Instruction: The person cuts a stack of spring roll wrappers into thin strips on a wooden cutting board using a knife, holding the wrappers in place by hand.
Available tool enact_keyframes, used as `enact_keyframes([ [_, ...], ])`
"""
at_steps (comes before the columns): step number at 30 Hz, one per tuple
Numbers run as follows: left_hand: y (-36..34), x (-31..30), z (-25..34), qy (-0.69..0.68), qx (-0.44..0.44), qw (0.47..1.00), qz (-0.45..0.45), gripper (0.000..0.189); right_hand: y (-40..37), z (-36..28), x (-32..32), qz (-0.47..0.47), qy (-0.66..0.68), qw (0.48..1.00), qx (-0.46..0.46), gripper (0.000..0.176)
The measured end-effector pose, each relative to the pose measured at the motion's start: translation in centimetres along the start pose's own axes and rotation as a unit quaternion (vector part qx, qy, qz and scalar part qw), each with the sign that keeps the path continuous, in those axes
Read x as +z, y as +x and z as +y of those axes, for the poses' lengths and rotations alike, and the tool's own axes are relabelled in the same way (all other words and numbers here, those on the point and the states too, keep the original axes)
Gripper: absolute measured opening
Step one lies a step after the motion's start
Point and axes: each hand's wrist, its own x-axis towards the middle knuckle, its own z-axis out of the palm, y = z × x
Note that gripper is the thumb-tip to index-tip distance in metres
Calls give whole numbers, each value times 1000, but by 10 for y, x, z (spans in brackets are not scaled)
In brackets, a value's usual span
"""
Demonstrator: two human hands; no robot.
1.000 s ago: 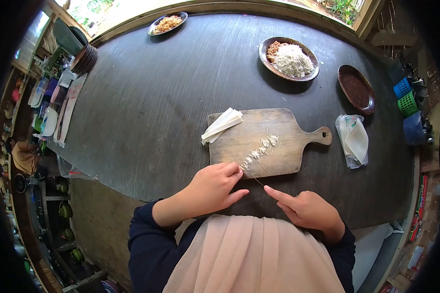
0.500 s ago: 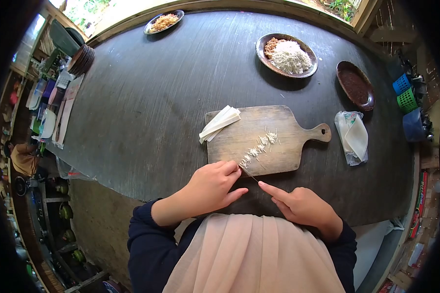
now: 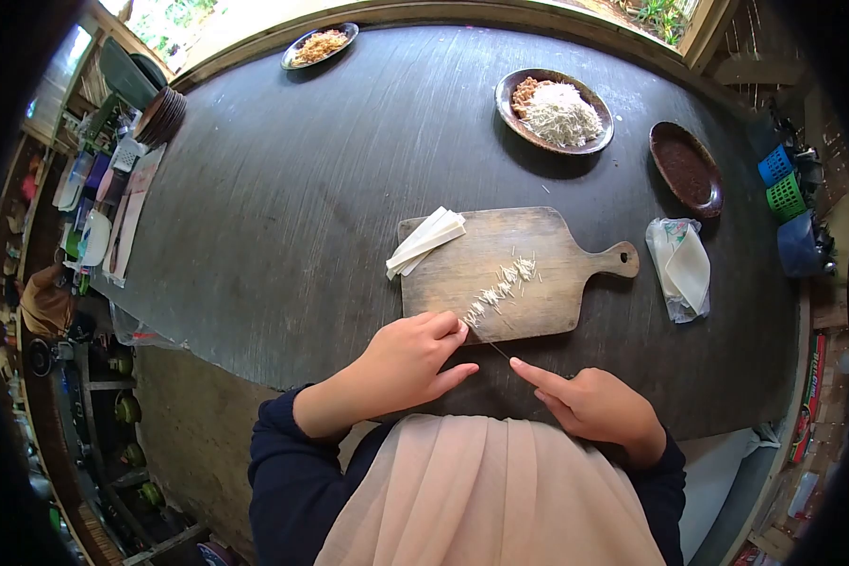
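Note:
Near the front edge of the wooden cutting board [image 3: 528,226], my left hand [image 3: 415,354] is closed, fingertips pressed down on a white strip that they mostly hide. My right hand [image 3: 599,406] grips a knife [image 3: 496,349], index finger stretched along its back; the handle is hidden in the palm. The blade is seen nearly edge-on, its tip beside my left fingertips. Thin white shreds [image 3: 500,288] lie in a slanting row across the board. At its left end rests a small stack of flat white strips [image 3: 426,242].
Beyond the board stands a plate [image 3: 601,143] of white shreds and brown pieces. An oval brown dish [image 3: 686,170] and a plastic packet of white sheets [image 3: 679,269] lie to the right. Another plate [image 3: 295,64] with orange-brown food is far left. Stacked brown dishes [image 3: 160,118] stand at the left edge.
My right hand has drawn the knife slightly back to the right, away from my left fingers. The left hand stays in place on the board.

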Motion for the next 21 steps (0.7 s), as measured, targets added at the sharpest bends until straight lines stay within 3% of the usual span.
enact_keyframes([
  [21,-4,5,0,30,8,999,-7,43,8,7,1,-14,46,999,-17,59],
])
